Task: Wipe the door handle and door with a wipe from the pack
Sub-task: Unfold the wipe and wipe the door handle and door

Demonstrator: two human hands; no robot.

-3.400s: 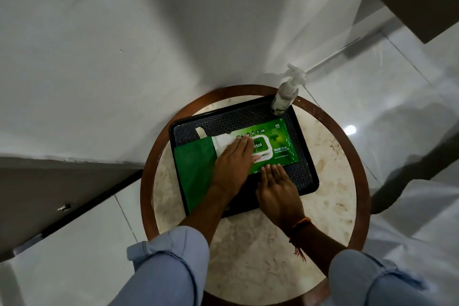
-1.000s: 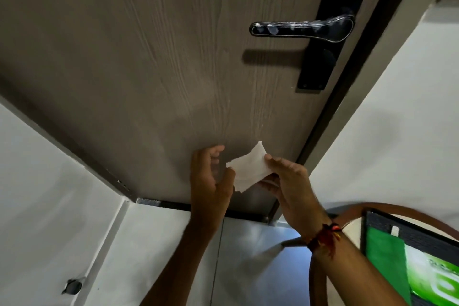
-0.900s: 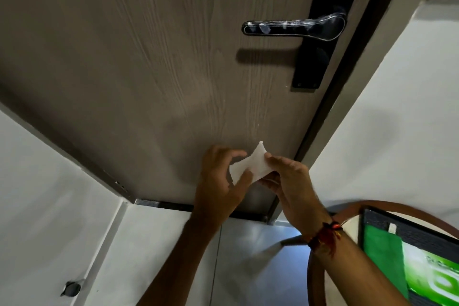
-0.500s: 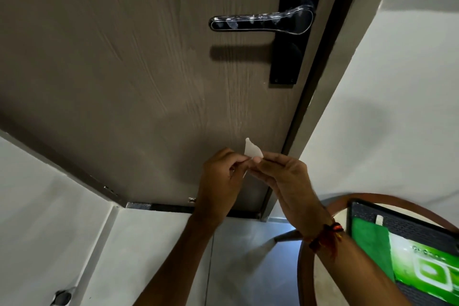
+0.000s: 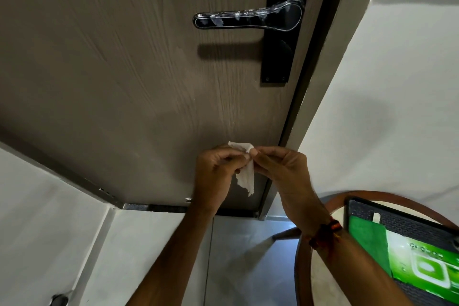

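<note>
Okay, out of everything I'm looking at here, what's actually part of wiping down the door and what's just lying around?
Part of the job:
wipe, pinched between left hand and right hand
door handle, smudged
door
wipe pack

Just lying about:
black tray
round table

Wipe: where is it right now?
Head view, lower centre: the wipe is pinched between the left hand and right hand, in front of the door, below the door handle.

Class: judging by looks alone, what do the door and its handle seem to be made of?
Door: wood or wood-look laminate, matt grey-brown; raised grain lines show. Door handle: probably metal or hard plastic, glossy black; it reflects light and shows whitish smudges.
</note>
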